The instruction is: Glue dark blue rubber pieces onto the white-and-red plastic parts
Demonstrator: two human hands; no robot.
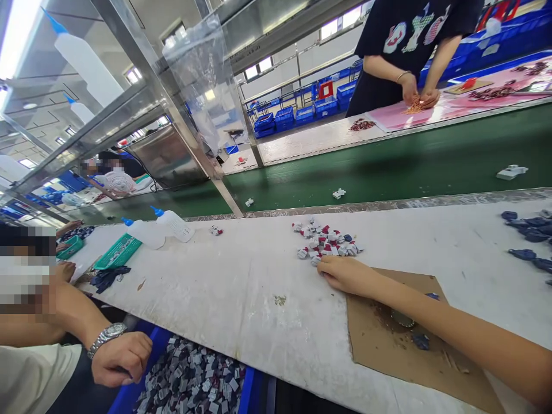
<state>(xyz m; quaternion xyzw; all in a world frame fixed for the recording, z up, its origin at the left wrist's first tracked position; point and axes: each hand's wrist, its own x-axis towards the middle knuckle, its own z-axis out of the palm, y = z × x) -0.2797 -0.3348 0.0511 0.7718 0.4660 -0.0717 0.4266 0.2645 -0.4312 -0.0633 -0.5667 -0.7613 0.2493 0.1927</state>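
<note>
Right hand (340,275) observed at the near edge of the grey-and-red pieces (328,240); grip cannot be determined. Cardboard sheet (366,339) lies beneath the forearm.

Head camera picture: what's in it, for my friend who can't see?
The person's right hand is at a pile of small white and red pieces on a white table. Across a green strip, another person handles orange bits.

Matt pieces (328,246), matt cardboard sheet (378,345)
</note>
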